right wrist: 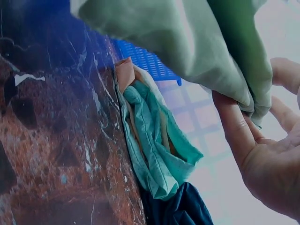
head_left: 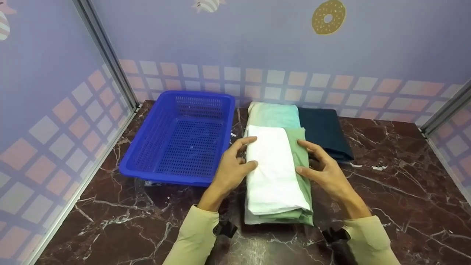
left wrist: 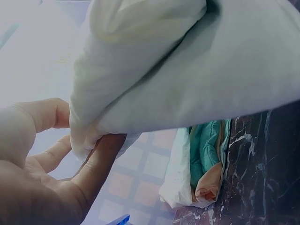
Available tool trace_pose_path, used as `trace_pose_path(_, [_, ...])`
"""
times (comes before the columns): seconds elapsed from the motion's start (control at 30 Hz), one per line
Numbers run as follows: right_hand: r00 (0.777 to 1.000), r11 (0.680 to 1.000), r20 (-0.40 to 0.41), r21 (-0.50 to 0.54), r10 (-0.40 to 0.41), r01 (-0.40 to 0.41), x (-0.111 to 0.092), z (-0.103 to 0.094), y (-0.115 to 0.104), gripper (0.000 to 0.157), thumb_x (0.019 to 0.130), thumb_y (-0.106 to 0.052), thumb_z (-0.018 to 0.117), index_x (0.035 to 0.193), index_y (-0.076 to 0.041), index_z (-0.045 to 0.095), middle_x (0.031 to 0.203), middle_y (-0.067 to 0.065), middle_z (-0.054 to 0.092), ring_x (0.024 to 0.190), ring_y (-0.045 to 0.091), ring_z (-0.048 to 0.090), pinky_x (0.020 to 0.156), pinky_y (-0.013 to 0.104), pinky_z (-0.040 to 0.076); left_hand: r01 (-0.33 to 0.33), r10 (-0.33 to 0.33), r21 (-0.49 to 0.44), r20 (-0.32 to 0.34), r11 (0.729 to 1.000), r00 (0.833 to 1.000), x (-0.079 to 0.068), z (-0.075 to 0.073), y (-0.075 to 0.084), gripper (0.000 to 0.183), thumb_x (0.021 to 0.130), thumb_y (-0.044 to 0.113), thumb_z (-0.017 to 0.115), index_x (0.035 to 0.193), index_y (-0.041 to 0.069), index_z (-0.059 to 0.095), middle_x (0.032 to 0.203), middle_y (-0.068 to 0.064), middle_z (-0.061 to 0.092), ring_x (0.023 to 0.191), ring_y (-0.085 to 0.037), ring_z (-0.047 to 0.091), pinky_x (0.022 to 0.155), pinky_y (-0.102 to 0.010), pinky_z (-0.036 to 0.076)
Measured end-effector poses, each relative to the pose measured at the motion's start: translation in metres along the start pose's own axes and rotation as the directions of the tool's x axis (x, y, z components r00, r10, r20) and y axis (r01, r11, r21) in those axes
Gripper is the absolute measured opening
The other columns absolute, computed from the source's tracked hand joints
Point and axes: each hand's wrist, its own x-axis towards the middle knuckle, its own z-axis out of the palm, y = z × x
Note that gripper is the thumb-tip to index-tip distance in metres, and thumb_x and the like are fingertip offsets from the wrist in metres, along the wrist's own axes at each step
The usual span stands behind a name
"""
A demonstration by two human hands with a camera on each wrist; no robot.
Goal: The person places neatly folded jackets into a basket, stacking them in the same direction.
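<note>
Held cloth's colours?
The held cloth: white, with green along its right side; best in the head view.

Round the white-and-green folded cloth [head_left: 272, 169], the blue basket [head_left: 176, 179] blocks ten o'clock, teal cloth [head_left: 276, 115] twelve, navy cloth [head_left: 323, 134] one; past the right hand [head_left: 327, 175], bench [head_left: 415, 180] gives passage at three

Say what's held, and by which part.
The left hand grips the white-and-green cloth by its white side edge; the right hand, by its green one.
</note>
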Motion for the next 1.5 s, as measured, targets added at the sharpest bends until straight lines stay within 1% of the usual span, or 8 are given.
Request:
trace_pose_path(0.33, [0.999,1.0,-0.034,0.019,0.017,-0.017,0.003,0.007,-0.009,0.072,0.099,0.0,0.073,0.163,-0.014,0.043,0.153,0.018,0.045,0.119,0.034,0.062,0.076,0.045,0.064,-0.005,0.004,-0.013,-0.027,1.0,1.0,0.001,-0.005,0.005,0.061,0.086,-0.009,0.068,0.146,0.002,0.061,0.12,-0.022,0.062,0.072,-0.02,0.065,0.069,-0.035,0.06])
trace_pose_path(0.47, [0.998,1.0,-0.057,0.021,-0.006,0.007,0.005,0.014,-0.012,0.072,0.098,0.001,0.073,0.162,-0.014,0.045,0.151,0.017,0.047,0.119,0.035,0.062,0.076,0.045,0.064,-0.031,0.031,-0.003,-0.044,1.0,0.999,0.001,-0.01,0.008,0.061,0.087,-0.009,0.068,0.146,0.002,0.06,0.124,-0.022,0.062,0.067,-0.018,0.061,0.067,-0.03,0.057])
trace_pose_path(0.6, [0.995,0.999,-0.085,-0.029,-0.047,0.045,0.007,0.021,-0.014,0.072,0.097,0.003,0.074,0.161,-0.012,0.046,0.148,0.016,0.051,0.116,0.035,0.063,0.08,0.04,0.062,-0.044,0.045,0.03,-0.053,0.999,0.998,0.0,-0.015,0.008,0.06,0.088,-0.009,0.067,0.147,0.001,0.059,0.13,-0.022,0.063,0.061,-0.014,0.054,0.061,-0.026,0.051])
trace_pose_path(0.77, [0.994,0.996,-0.079,-0.036,-0.078,0.076,0.01,0.032,-0.018,0.075,0.097,0.001,0.074,0.164,-0.015,0.043,0.151,0.015,0.048,0.11,0.036,0.065,0.077,0.041,0.062,-0.008,0.013,0.079,-0.066,0.997,0.998,0.002,-0.024,0.013,0.06,0.088,-0.01,0.066,0.146,0.002,0.059,0.126,-0.021,0.06,0.06,-0.013,0.051,0.055,-0.024,0.046])
trace_pose_path(0.9, [0.992,0.994,-0.068,-0.042,-0.105,0.103,0.016,0.039,-0.023,0.077,0.099,-0.003,0.074,0.166,-0.019,0.04,0.153,0.013,0.044,0.108,0.037,0.066,0.072,0.044,0.064,0.015,-0.006,0.119,-0.074,0.993,0.997,0.008,-0.033,0.024,0.059,0.088,-0.01,0.066,0.146,0.004,0.061,0.128,-0.022,0.057,0.064,-0.014,0.055,0.056,-0.025,0.05])
trace_pose_path(1.07, [0.992,0.992,-0.047,-0.051,-0.118,0.116,0.026,0.05,-0.032,0.079,0.098,-0.006,0.076,0.166,-0.019,0.038,0.156,0.013,0.04,0.106,0.037,0.065,0.073,0.045,0.064,0.035,-0.022,0.141,-0.094,0.989,0.995,0.015,-0.047,0.037,0.058,0.088,-0.01,0.067,0.143,0.005,0.064,0.13,-0.021,0.059,0.065,-0.016,0.057,0.059,-0.028,0.053])
trace_pose_path(1.27, [0.991,0.99,-0.016,-0.049,-0.135,0.134,0.038,0.06,-0.043,0.079,0.098,-0.01,0.078,0.166,-0.021,0.039,0.155,0.012,0.04,0.102,0.038,0.064,0.071,0.045,0.063,0.058,-0.039,0.174,-0.109,0.983,0.993,0.023,-0.064,0.045,0.059,0.087,-0.009,0.067,0.144,0.006,0.065,0.131,-0.02,0.061,0.068,-0.018,0.061,0.063,-0.031,0.057])
trace_pose_path(1.5, [0.989,0.988,0.002,-0.046,-0.148,0.148,0.048,0.064,-0.051,0.078,0.098,-0.01,0.077,0.166,-0.02,0.04,0.154,0.013,0.04,0.099,0.037,0.064,0.069,0.044,0.063,0.082,-0.063,0.194,-0.105,0.977,0.993,0.03,-0.074,0.051,0.06,0.088,-0.007,0.067,0.146,0.008,0.064,0.133,-0.02,0.06,0.075,-0.021,0.064,0.067,-0.032,0.058])
